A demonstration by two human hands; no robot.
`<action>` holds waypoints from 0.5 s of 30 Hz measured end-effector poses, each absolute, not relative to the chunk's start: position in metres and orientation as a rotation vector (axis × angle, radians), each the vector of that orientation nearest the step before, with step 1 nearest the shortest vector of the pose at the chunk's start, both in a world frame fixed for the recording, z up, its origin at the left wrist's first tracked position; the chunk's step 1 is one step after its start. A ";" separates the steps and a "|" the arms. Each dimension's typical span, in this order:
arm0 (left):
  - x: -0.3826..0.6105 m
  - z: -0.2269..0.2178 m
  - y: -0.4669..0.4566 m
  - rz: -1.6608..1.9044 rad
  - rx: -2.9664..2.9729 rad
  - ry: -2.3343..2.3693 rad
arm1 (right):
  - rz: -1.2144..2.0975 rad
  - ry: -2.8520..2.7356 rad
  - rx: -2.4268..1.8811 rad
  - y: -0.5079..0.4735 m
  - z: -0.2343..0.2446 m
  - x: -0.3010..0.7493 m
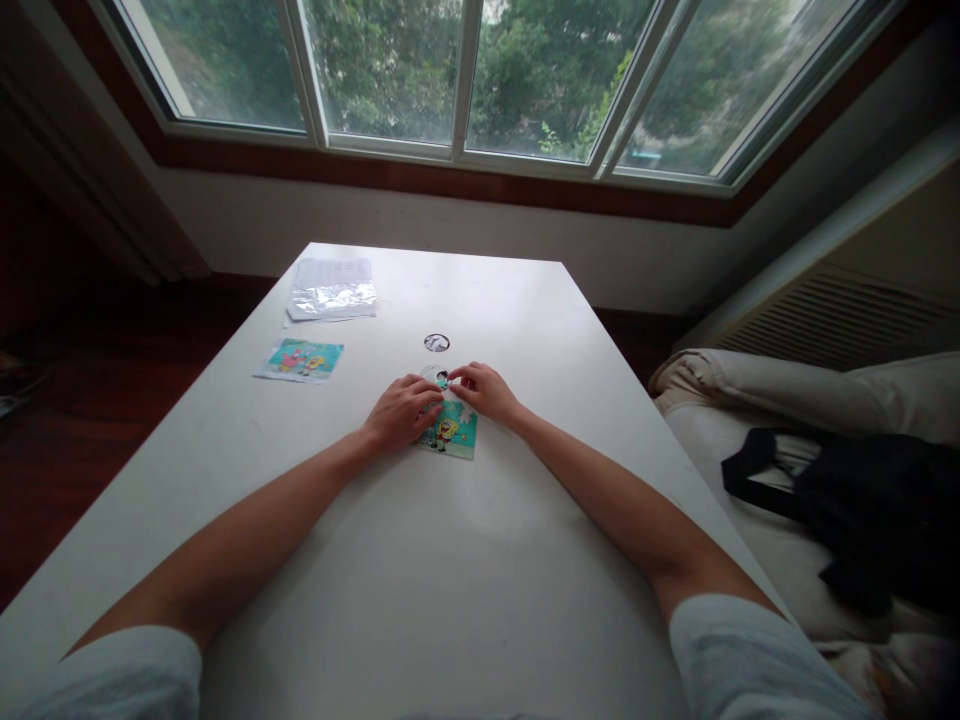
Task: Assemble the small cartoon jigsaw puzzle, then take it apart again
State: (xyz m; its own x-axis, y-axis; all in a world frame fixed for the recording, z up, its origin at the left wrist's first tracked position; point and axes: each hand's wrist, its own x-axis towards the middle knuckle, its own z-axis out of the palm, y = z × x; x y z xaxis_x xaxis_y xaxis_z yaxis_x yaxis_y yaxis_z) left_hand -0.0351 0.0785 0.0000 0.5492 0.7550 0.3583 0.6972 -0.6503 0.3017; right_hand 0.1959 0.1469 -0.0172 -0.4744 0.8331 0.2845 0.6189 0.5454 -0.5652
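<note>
A small cartoon picture sheet (452, 433) with a yellow figure on a teal ground lies on the white table (420, 580). My left hand (403, 411) rests on its left edge, fingers curled. My right hand (486, 389) pinches a small round piece (437, 376) at the sheet's top, where both sets of fingertips meet. What exactly the piece is cannot be made out.
A second cartoon sheet (301, 359) lies at the left. Behind it sits a clear plastic wrapper on paper (332, 291). A round cable hole (436, 343) is in the tabletop. A black bag (862, 510) rests on cushions to the right. Windows line the far wall.
</note>
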 end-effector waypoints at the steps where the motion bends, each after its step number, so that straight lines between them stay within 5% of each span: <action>1: -0.035 0.001 0.077 0.687 2.666 1.178 | 0.510 -2.248 -1.193 0.147 -0.017 0.193; 15: -0.028 0.008 0.067 0.580 2.677 0.904 | 0.451 -2.285 -1.284 0.153 -0.013 0.175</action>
State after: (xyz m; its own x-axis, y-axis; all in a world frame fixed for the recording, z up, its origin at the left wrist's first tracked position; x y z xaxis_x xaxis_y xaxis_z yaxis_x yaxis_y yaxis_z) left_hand -0.0285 0.0669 0.0081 0.7272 0.6232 0.2877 0.5210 -0.7741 0.3597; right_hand 0.1752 0.1528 -0.0133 -0.4466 0.8608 0.2440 0.7035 0.5063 -0.4988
